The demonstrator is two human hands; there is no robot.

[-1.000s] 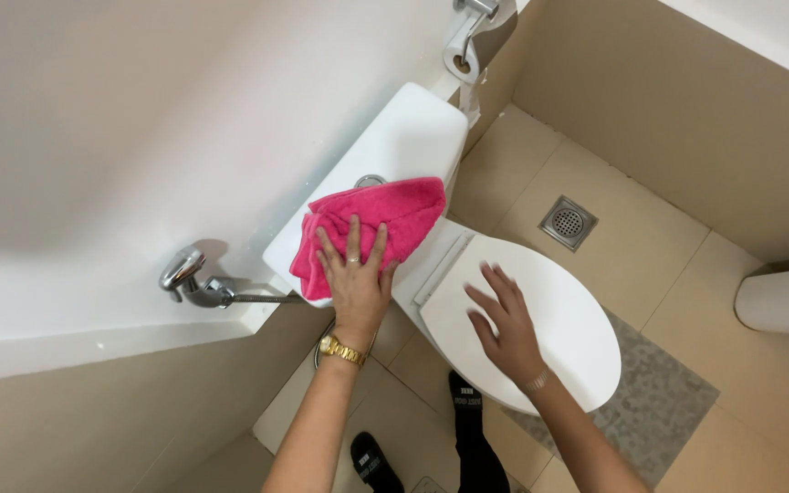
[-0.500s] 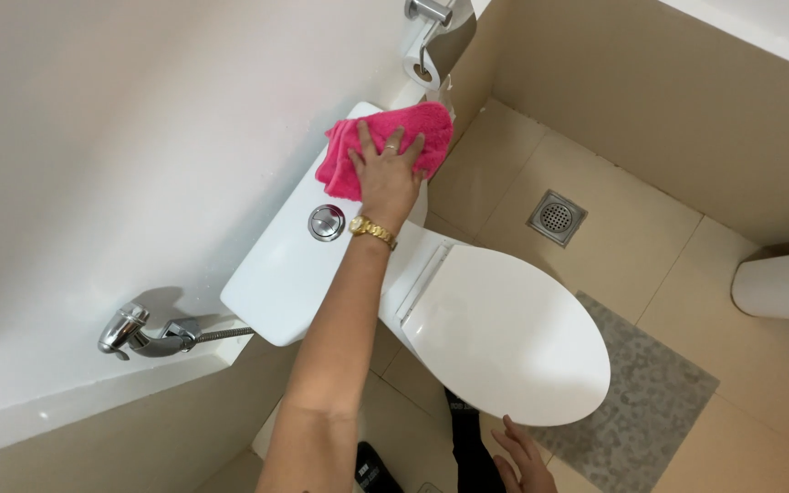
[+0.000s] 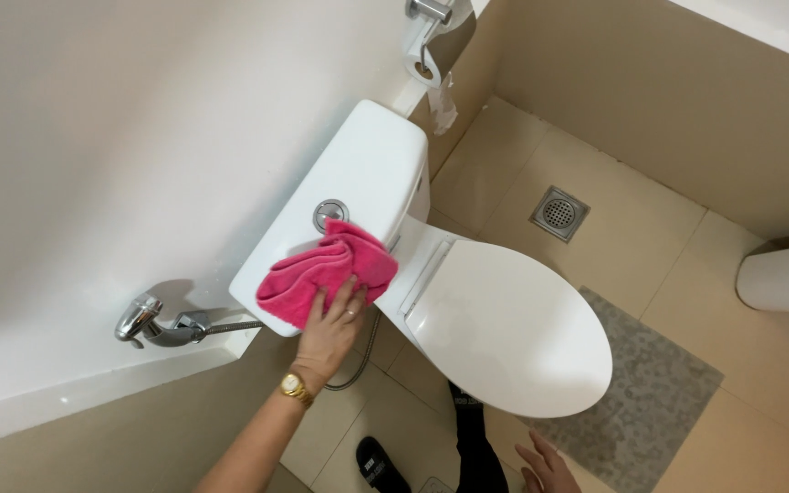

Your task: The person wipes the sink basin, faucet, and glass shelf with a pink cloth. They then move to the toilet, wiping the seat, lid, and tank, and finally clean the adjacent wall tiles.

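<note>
Left hand (image 3: 332,321): pressed flat on the pink cloth (image 3: 326,272), fingers spread over its near edge; the grip is a flat-palmed press with the fingertips pinning the fabric, not a closed fist, which suits rubbing a broad flat top.
Pink cloth: bunched and folded, lying on the near end of the cistern lid (image 3: 358,173), overhanging its front corner, just beside the round flush button (image 3: 329,213) but not covering it.
Gold watch (image 3: 295,387): on the left wrist, well back from the lid.
Right hand (image 3: 548,466): low at the bottom edge of the view, fingers loose and open, holding nothing, hanging clear of the seat.
Toilet lid (image 3: 511,327): shut, so it is one closed white surface beside the cistern.
Spray hose fitting (image 3: 152,323): mounted on the wall ledge to the left, apart from the cloth.
Paper roll (image 3: 431,50): on its holder at the far corner, a strip hanging down.
Floor drain (image 3: 559,213): set in the tiles beyond the toilet, with a grey mat (image 3: 650,393) nearer.
</note>
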